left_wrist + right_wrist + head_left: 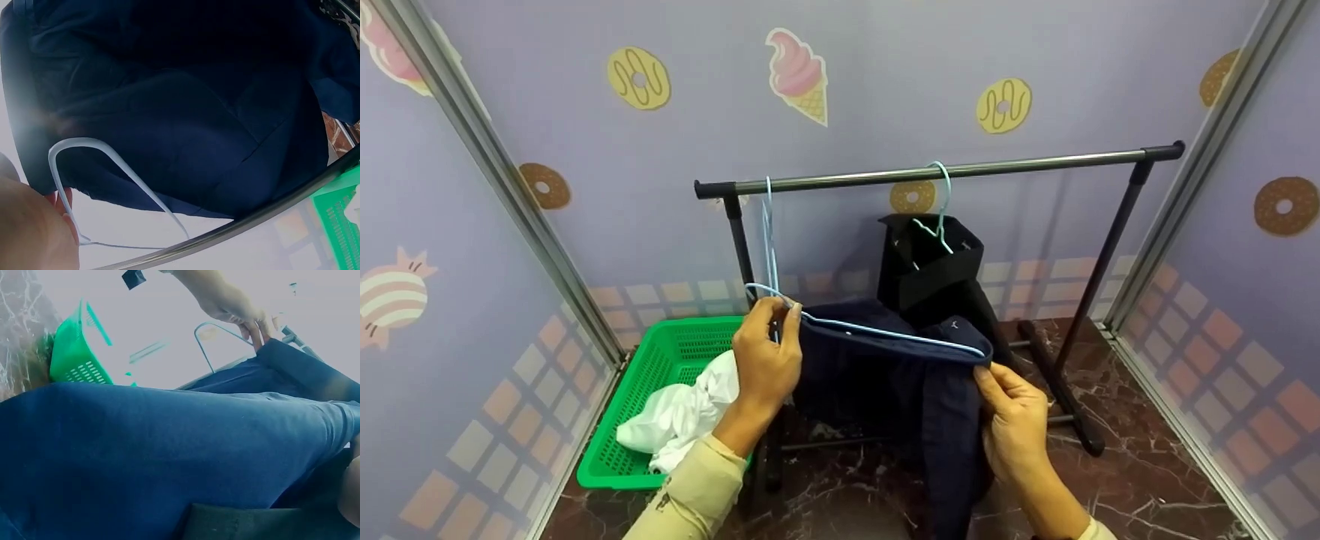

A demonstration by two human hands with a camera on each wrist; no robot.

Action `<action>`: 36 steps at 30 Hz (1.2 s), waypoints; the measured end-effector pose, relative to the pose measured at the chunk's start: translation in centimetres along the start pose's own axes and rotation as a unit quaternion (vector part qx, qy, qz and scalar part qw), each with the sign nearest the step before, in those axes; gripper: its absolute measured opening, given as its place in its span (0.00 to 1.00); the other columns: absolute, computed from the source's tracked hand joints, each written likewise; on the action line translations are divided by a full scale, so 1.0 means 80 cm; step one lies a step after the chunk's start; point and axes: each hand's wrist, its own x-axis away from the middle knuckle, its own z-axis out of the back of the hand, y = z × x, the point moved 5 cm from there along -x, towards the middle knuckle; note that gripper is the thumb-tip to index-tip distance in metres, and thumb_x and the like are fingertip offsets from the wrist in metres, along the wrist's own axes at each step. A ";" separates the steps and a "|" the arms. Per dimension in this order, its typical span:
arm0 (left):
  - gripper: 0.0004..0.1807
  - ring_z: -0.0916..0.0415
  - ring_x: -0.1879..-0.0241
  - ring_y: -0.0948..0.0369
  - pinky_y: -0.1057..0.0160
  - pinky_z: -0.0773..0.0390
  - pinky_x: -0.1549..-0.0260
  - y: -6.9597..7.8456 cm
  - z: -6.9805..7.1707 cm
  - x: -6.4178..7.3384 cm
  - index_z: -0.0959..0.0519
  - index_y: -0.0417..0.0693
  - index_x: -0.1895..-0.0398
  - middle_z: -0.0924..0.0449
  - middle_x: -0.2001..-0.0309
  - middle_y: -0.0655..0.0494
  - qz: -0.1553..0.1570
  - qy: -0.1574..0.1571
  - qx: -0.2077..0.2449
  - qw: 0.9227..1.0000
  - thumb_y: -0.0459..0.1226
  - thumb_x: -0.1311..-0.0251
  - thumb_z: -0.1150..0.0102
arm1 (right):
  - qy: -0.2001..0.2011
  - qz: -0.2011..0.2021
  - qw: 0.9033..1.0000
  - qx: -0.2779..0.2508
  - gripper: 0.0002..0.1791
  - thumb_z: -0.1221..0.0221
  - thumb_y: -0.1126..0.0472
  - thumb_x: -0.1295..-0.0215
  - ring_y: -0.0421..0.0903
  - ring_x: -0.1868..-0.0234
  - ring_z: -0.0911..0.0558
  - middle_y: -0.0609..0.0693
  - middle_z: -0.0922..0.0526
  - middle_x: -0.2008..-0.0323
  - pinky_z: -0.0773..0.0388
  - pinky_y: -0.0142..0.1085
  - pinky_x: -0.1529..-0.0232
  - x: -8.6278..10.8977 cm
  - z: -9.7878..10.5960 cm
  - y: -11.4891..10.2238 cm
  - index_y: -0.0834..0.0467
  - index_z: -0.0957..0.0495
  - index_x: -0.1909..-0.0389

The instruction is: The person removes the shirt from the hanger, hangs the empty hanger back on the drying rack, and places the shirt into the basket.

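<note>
Navy trousers (952,427) hang between my hands in the head view, waistband uppermost and stretched sideways. A light blue hanger (900,334) lies along the inside of the waistband, its hook end by my left hand. My left hand (769,356) pinches the waistband's left end together with the hanger. At the other end, my right hand (1014,416) pinches the waistband between thumb and fingers, beside the hanger's tip. The left wrist view shows the hanger's bent wire (126,166) against the dark cloth (169,112). Cloth (140,450) fills most of the right wrist view.
Behind the trousers stands a clothes rack with a metal rail (855,178). Black trousers (930,281) hang from it on a hanger, and spare blue hangers (769,240) hang at its left end. A green basket (600,442) holding white cloth (682,412) sits at left.
</note>
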 end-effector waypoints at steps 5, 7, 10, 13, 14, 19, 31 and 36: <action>0.06 0.22 0.69 0.58 0.62 0.23 0.66 0.000 -0.001 -0.001 0.17 0.40 0.66 0.14 0.68 0.49 0.002 0.009 0.004 1.000 0.31 0.29 0.35 | -0.025 -0.013 0.999 0.023 0.14 0.42 0.71 0.22 0.36 0.69 0.13 0.44 0.09 0.69 0.15 0.29 0.65 -0.004 0.001 -0.001 0.56 0.10 0.63; 0.06 0.22 0.70 0.58 0.62 0.23 0.67 0.000 0.000 -0.001 0.17 0.40 0.66 0.14 0.68 0.49 0.004 0.013 0.003 1.000 0.32 0.29 0.35 | -0.032 -0.014 0.999 0.036 0.13 0.42 0.70 0.22 0.36 0.69 0.13 0.43 0.09 0.69 0.15 0.29 0.65 -0.005 0.001 -0.001 0.56 0.10 0.62; 0.06 0.23 0.70 0.59 0.62 0.24 0.67 0.000 0.002 -0.001 0.17 0.40 0.66 0.14 0.68 0.49 0.007 0.016 0.003 1.000 0.32 0.29 0.34 | -0.042 -0.015 0.998 0.050 0.12 0.42 0.70 0.22 0.37 0.68 0.13 0.43 0.09 0.68 0.15 0.29 0.64 -0.006 0.002 -0.001 0.57 0.10 0.61; 0.06 0.24 0.71 0.60 0.63 0.25 0.69 -0.002 0.003 0.001 0.17 0.41 0.67 0.15 0.69 0.50 0.013 0.018 0.004 1.000 0.32 0.29 0.34 | -0.044 -0.012 0.997 0.068 0.12 0.42 0.70 0.22 0.37 0.69 0.14 0.43 0.10 0.68 0.15 0.29 0.65 -0.006 0.002 -0.001 0.58 0.11 0.60; 0.06 0.25 0.71 0.61 0.63 0.25 0.69 -0.002 0.003 0.001 0.17 0.41 0.67 0.15 0.69 0.50 0.014 0.019 0.004 1.000 0.32 0.30 0.34 | -0.043 -0.010 0.996 0.076 0.11 0.42 0.70 0.22 0.37 0.69 0.14 0.43 0.10 0.69 0.15 0.29 0.65 -0.006 0.002 -0.001 0.59 0.11 0.60; 0.06 0.26 0.73 0.61 0.58 0.24 0.71 -0.004 0.003 0.003 0.16 0.41 0.68 0.15 0.71 0.50 0.017 0.019 0.003 1.000 0.32 0.30 0.33 | -0.022 0.005 0.991 0.133 0.08 0.40 0.70 0.23 0.37 0.70 0.14 0.43 0.10 0.70 0.15 0.30 0.65 -0.008 0.003 -0.003 0.69 0.13 0.58; 0.05 0.20 0.75 0.61 0.61 0.21 0.74 -0.002 0.003 0.004 0.14 0.42 0.68 0.11 0.71 0.52 0.015 0.022 -0.008 1.000 0.32 0.33 0.31 | -0.037 -0.009 0.991 0.128 0.10 0.40 0.67 0.22 0.38 0.66 0.12 0.44 0.09 0.67 0.14 0.31 0.61 -0.010 0.003 0.000 0.71 0.15 0.54; 0.06 0.17 0.77 0.59 0.61 0.20 0.76 -0.002 0.003 0.006 0.14 0.42 0.68 0.10 0.71 0.51 -0.007 0.021 -0.010 1.000 0.33 0.32 0.31 | -0.053 -0.036 0.996 0.058 0.10 0.42 0.66 0.20 0.37 0.67 0.14 0.43 0.11 0.68 0.16 0.29 0.63 -0.011 0.004 0.004 0.57 0.12 0.59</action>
